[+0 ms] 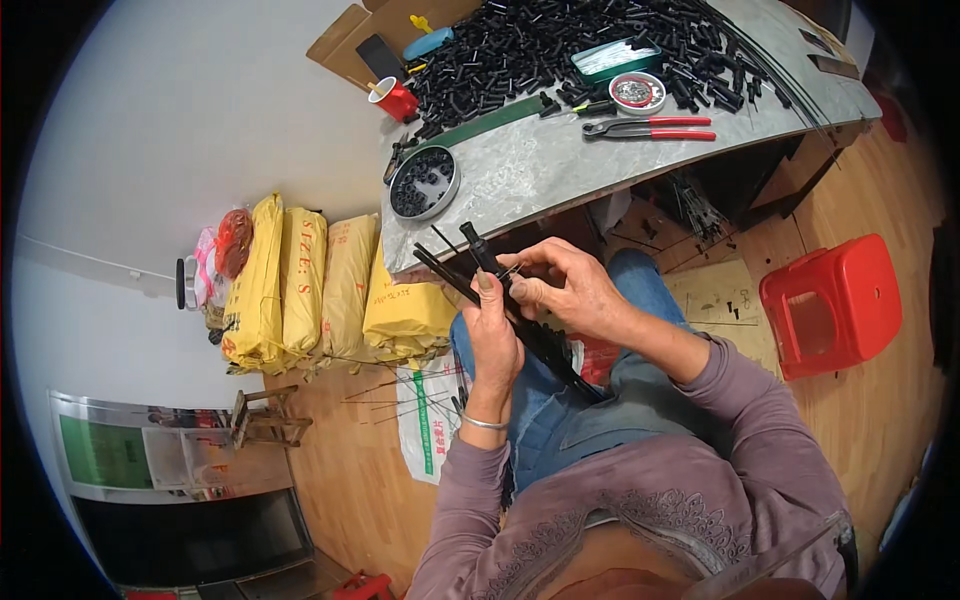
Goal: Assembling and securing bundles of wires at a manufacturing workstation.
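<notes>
My left hand [492, 345] is closed around a black tubular part [472, 237] and thin black rods [438, 264], which slant up in front of my lap. Just to its right, my right hand [578, 290] pinches a thin wire-like piece [512, 270] against the tubular part. Where the fingertips meet, the small details are hard to make out. A bundle of long black rods [560, 362] lies across my lap below both hands.
The grey table [520, 175] ahead bears a heap of black tubular parts [530, 50], a round tray of small black pieces [425, 183], red-handled pincers [650, 130] and a red cup [394, 98]. Yellow sacks [300, 280] stand left; a red stool [835, 305] stands right.
</notes>
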`<state>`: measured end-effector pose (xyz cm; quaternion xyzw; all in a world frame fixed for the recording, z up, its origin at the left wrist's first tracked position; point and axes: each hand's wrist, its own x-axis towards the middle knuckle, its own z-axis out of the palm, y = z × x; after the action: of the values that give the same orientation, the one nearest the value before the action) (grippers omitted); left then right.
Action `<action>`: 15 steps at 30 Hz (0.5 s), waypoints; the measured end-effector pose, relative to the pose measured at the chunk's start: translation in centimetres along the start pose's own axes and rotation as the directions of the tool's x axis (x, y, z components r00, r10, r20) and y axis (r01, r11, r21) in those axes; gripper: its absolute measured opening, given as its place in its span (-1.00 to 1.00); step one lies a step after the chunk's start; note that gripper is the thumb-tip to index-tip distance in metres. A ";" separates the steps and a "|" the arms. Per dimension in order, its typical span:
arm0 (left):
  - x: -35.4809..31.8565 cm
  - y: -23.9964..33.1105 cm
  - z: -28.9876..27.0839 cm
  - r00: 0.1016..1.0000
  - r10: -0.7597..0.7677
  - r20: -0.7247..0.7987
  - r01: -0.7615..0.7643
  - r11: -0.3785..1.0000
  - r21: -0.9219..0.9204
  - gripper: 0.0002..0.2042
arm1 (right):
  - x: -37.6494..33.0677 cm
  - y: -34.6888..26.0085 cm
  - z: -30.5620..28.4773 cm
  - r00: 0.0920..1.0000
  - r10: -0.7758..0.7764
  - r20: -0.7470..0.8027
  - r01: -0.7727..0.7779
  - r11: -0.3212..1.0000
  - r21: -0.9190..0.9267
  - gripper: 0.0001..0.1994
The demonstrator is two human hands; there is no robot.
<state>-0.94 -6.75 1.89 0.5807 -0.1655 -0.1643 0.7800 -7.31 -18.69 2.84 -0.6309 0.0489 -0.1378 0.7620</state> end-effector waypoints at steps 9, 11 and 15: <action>-0.3 0.4 0.2 0.998 -0.035 0.055 0.040 0.996 -0.078 -0.57 | -0.8 1.8 0.3 0.888 -0.442 -0.128 0.346 0.824 -0.449 -0.91; -0.4 0.4 0.4 0.997 -0.044 0.061 0.049 0.996 -0.069 -0.57 | -1.1 1.4 0.5 0.884 -0.439 -0.164 0.339 0.841 -0.423 -0.91; -0.5 0.3 1.0 0.996 -0.047 0.079 0.053 0.996 -0.066 -0.58 | 0.0 0.5 -0.6 0.824 -0.555 -0.114 0.387 0.699 -0.601 -0.89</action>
<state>-1.79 -7.34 2.46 0.5510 -0.1753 -0.2116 0.7880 -7.41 -19.15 2.23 -0.7873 0.0315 -0.3999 0.4683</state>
